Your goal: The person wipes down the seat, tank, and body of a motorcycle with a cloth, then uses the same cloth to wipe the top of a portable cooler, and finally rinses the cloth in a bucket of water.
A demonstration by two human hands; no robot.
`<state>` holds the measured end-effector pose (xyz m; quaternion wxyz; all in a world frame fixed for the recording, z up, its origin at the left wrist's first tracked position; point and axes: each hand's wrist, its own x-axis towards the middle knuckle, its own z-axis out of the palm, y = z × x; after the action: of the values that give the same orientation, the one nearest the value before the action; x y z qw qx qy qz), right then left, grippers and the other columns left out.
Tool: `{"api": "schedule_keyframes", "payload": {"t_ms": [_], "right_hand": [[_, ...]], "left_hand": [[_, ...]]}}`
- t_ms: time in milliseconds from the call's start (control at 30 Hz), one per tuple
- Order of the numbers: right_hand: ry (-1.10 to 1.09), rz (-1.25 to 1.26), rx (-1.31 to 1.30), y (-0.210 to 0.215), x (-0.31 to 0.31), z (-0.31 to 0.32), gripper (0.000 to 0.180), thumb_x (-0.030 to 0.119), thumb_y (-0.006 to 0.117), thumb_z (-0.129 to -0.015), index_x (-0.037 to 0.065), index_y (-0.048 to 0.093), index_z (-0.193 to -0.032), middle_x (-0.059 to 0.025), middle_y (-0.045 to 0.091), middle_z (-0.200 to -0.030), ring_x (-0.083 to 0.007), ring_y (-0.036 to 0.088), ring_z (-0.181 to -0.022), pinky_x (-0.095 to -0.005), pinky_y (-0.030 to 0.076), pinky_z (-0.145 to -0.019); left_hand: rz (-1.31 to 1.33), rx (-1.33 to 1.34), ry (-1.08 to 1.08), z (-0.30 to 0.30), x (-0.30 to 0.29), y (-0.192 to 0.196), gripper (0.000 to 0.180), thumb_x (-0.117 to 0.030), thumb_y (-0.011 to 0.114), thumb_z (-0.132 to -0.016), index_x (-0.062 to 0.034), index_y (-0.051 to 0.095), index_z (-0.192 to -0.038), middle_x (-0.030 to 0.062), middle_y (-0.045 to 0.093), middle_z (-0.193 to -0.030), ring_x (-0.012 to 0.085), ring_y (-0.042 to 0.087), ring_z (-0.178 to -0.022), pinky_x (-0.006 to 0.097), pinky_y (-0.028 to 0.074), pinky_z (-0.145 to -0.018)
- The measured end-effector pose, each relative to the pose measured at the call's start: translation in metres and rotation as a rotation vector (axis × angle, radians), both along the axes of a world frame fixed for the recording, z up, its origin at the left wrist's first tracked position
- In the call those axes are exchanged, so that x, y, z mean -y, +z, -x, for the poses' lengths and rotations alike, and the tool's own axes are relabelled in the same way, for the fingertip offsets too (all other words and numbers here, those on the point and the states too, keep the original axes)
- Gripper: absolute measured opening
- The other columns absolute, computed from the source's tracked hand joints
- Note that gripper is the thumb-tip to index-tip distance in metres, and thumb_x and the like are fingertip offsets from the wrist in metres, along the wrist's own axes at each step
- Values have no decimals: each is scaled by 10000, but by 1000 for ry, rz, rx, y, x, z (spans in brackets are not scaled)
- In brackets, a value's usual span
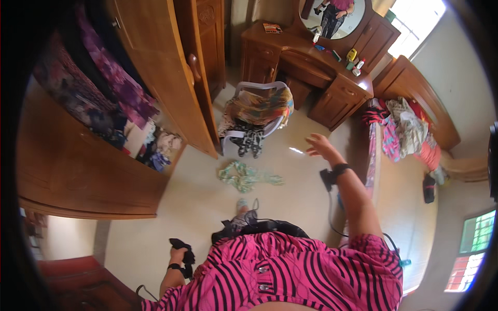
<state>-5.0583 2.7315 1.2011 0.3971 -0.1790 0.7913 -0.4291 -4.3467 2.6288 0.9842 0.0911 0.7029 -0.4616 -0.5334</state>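
Note:
My right hand (pixel 321 147) is stretched forward over the floor, fingers apart, with nothing in it. A black strap with a small black device (pixel 328 179) is round that wrist. Low on the left, my left hand (pixel 178 254) is closed on a crumpled black cloth (pixel 181 243); its fingers are partly hidden. In front of my feet a light green patterned cloth (pixel 239 175) lies loosely bunched, its right end blurred. Beyond it stands a pale plastic chair (pixel 282 124) with a multicoloured patterned cloth (pixel 262 108) and a black-and-white cloth (pixel 253 141) on it.
An open wooden wardrobe (pixel 93 171) with hanging and piled clothes is on the left. A wooden dressing table (pixel 311 67) with a round mirror (pixel 334 18) stands ahead. On the right is a bed (pixel 397 207) with heaped clothes (pixel 407 127). A cable hangs by my right arm.

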Motion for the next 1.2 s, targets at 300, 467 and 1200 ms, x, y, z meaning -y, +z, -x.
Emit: {"api": "schedule_keyframes", "payload": {"t_ms": [300,467,1200], "right_hand": [[141,-284,3,-33,110,78,694,362,605,-861,-17,334,-1375,-215,518,-1195,-288,653,-827,-363,567,-602],[130,-227,118,-101,150,147,662,361,615,-855,-67,366,-1294,-227,469,-1215,-353,622,-888,-445,568,-687],[99,94,-149,-319,230,244,445,33,689,-625,-86,592,-1043,-139,629,-985,-272,632,-803,-380,522,-643]], "left_hand": [[27,-172,86,118,4,38,297,-87,677,-670,-5,620,-949,71,651,-851,211,619,-758,347,494,-664],[154,-418,251,154,27,41,383,33,651,-646,19,575,-1021,95,646,-920,235,638,-820,347,527,-744],[-85,129,593,234,-249,24,486,-8,723,-587,-45,590,-1054,77,661,-968,225,640,-885,355,515,-819]]}}
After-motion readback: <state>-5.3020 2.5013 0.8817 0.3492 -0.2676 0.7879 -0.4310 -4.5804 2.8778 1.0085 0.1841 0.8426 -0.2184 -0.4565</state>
